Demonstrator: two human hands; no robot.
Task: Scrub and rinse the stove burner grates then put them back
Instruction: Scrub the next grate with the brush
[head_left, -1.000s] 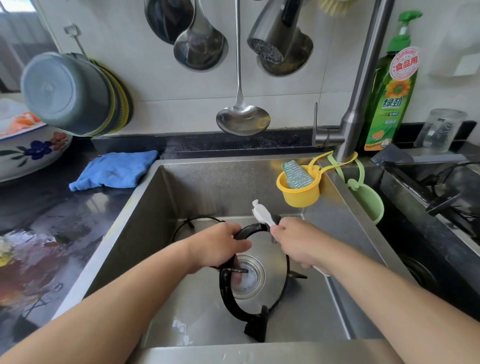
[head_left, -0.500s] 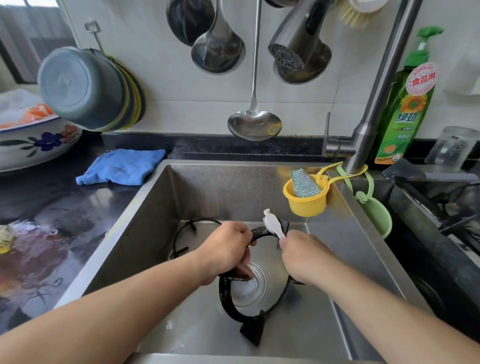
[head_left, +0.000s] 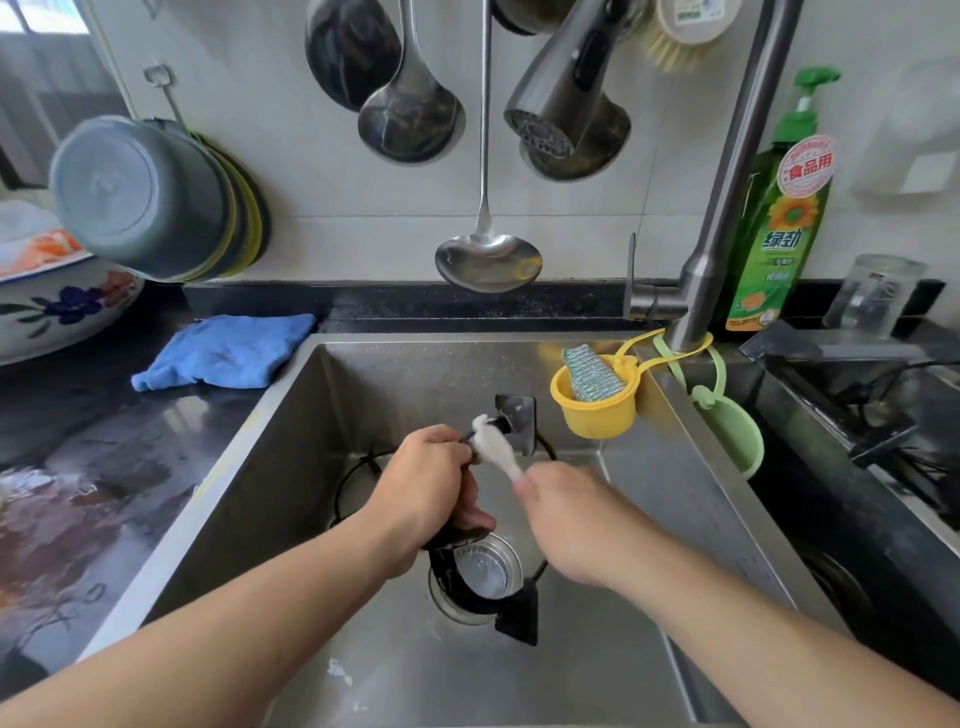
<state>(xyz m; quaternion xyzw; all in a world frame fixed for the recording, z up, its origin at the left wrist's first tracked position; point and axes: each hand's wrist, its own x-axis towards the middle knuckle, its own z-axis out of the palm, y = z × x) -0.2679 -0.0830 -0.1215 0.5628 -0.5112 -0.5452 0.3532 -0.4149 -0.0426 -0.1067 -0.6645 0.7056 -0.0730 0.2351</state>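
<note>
Left hand (head_left: 434, 486) grips black grate (head_left: 470, 592) over sink (head_left: 291, 415) drain, 6 o'clock | right hand (head_left: 563, 519) clasps white brush (head_left: 493, 447) | risk: wet grate slips, strikes basin.

A pale tiled wall (head_left: 322, 208) runs behind a stainless steel sink (head_left: 363, 395) set into a dark, wet counter (head_left: 104, 457). Ladles (head_left: 488, 254) and a spray-head faucet (head_left: 711, 249) hang or rise before the wall, with a scrub brush (head_left: 685, 31) up top. Stacked metal bowls (head_left: 140, 197) hang at the left above a flowered bowl (head_left: 57, 312). A blue cloth (head_left: 223, 358) lies on the counter beside the sink. A green soap bottle (head_left: 779, 218) and a glass jar (head_left: 872, 296) stand at the right, near a black stove top (head_left: 883, 395). A yellow cup (head_left: 597, 405) holding a scouring pad and a green cup (head_left: 732, 431) hang from the faucet. Daylight enters from a window (head_left: 36, 52) at upper left.
</note>
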